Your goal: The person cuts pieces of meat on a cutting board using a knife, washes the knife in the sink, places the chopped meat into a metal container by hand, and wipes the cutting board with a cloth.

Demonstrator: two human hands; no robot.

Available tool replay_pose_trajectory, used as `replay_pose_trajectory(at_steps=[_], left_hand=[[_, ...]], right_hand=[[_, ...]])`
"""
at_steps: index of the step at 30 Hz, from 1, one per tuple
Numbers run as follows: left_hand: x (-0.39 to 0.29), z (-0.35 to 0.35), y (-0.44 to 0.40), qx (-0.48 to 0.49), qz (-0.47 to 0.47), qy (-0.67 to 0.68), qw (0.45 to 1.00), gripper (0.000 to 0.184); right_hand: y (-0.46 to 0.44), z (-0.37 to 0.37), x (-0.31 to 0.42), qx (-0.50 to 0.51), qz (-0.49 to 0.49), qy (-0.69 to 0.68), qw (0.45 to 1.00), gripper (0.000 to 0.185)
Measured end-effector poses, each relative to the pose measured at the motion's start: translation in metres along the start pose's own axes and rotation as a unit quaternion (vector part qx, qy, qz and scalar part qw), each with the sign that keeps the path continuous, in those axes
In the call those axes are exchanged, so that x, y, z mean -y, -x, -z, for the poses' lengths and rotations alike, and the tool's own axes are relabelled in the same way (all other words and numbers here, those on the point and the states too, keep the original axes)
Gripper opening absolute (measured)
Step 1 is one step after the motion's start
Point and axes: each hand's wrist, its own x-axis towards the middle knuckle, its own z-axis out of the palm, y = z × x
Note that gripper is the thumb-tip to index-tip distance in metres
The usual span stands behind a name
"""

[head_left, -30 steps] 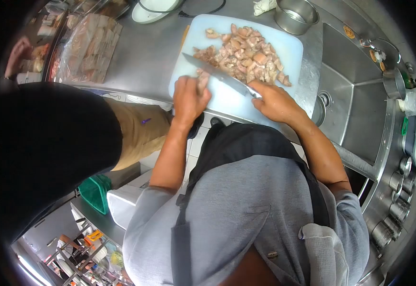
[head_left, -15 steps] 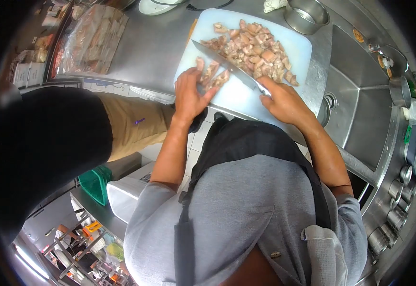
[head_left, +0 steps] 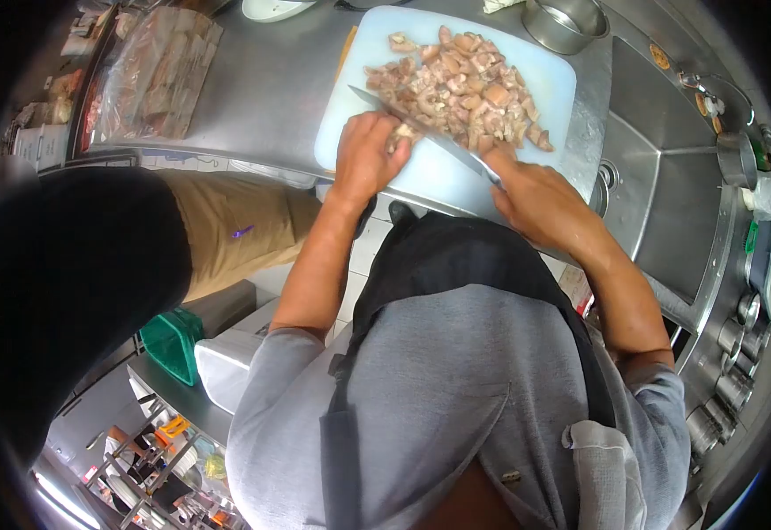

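Note:
My right hand [head_left: 543,199] grips the handle of a large kitchen knife [head_left: 445,146]. Its blade slants up and left over the white cutting board [head_left: 551,84], close to a heap of chopped meat pieces [head_left: 469,84]. My left hand [head_left: 370,161] is at the board's near-left part, fingers curled down over strips of meat [head_left: 403,132]. Only a bit of those strips shows beside the fingers; the rest is hidden under the hand. The blade lies just beyond my left fingertips. Whether it touches the meat I cannot tell.
A steel pot [head_left: 565,25] stands behind the board, with a steel sink [head_left: 668,190] to the right. Clear plastic bags of meat [head_left: 160,75] lie on the left of the steel counter [head_left: 262,88]. Another person in tan trousers [head_left: 235,225] stands close on my left.
My left hand has moved up and right over the meat strips, covering most of them. My right hand with the knife has shifted slightly right and down. The view has shifted a little.

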Motion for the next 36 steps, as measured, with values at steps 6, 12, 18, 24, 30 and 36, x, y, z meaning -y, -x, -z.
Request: replay_pose_trajectory(at_steps=[6, 12, 18, 24, 30, 36], left_hand=[[0.002, 0.003, 0.005, 0.001, -0.007, -0.007, 1.0, 0.031], [-0.01, 0.016, 0.016, -0.018, 0.037, 0.013, 0.999, 0.032], [0.001, 0.006, 0.017, -0.046, 0.028, -0.01, 0.999, 0.016], [0.005, -0.003, 0.027, -0.078, 0.019, 0.005, 0.997, 0.015], [0.002, 0.006, 0.036, -0.112, 0.048, 0.009, 0.992, 0.029], [0.014, 0.0, 0.035, -0.115, 0.054, -0.037, 0.991, 0.022]], right_hand=[[-0.08, -0.031, -0.013, -0.012, 0.049, -0.009, 0.999, 0.044], [-0.049, 0.016, 0.023, -0.013, 0.058, 0.033, 0.998, 0.031], [-0.008, -0.002, 0.017, -0.037, 0.082, 0.076, 0.993, 0.033], [-0.078, -0.024, 0.024, 0.036, 0.026, 0.008, 0.999, 0.036], [-0.069, -0.006, 0.024, -0.009, 0.073, 0.019, 0.997, 0.031], [-0.051, -0.026, 0.013, 0.025, 0.083, 0.021, 0.996, 0.031]])
